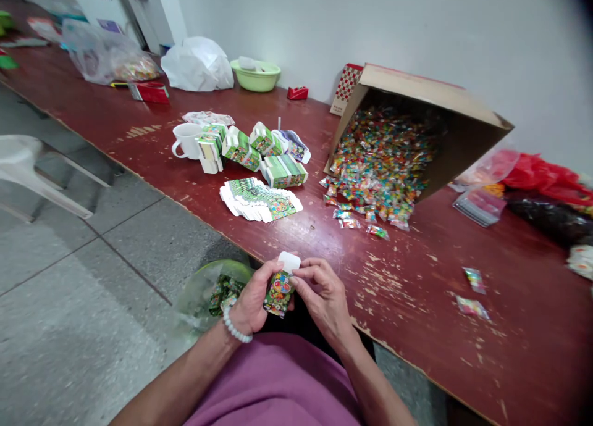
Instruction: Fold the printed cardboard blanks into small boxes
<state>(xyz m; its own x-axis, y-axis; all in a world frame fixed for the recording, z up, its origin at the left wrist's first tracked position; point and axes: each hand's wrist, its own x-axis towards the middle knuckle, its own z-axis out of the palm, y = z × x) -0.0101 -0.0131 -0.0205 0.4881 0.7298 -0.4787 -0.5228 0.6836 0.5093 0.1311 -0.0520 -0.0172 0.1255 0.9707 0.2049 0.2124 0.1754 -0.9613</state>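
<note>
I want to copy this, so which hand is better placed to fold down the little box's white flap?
Probably the right hand: its thumb and fingertips are right by the white flap, while the left hand is busy holding the little box.

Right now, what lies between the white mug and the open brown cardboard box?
Banded green printed card stacks and some purple printed cards, in the head view.

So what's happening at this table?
A person's left hand holds a small green printed cardboard box with its white flap up; the right hand touches its upper edge. On the worn red table, flat green-and-white printed cartons lie fanned out ahead, and a large brown cardboard box on its side spills colourful wrapped sweets.
</note>
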